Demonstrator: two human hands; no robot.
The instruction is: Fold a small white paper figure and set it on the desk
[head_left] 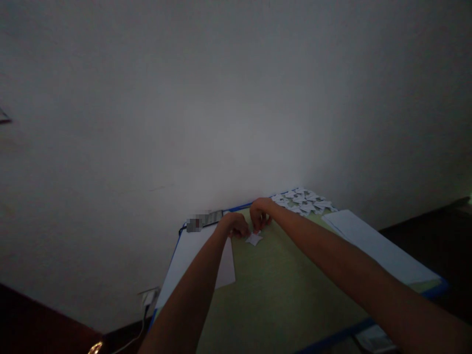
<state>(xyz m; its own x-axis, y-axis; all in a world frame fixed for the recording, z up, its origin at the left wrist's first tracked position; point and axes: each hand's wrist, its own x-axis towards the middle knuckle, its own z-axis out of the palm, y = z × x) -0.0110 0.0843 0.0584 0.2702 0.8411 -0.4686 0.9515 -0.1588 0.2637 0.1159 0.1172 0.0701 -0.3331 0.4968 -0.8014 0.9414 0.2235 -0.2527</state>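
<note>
My left hand (234, 225) and my right hand (260, 214) reach out together near the far edge of a green mat with a blue border (280, 285). Both have curled fingers pinching a small white folded paper star (254, 239) that lies on the mat between them. A pile of several similar white folded paper pieces (303, 201) sits at the mat's far right corner, just beyond my right hand.
White paper sheets lie on the left (191, 255) and along the right edge (372, 246) of the mat. A plain wall (221, 98) rises directly behind the table. A wall socket with a white cable (148, 298) is low on the left.
</note>
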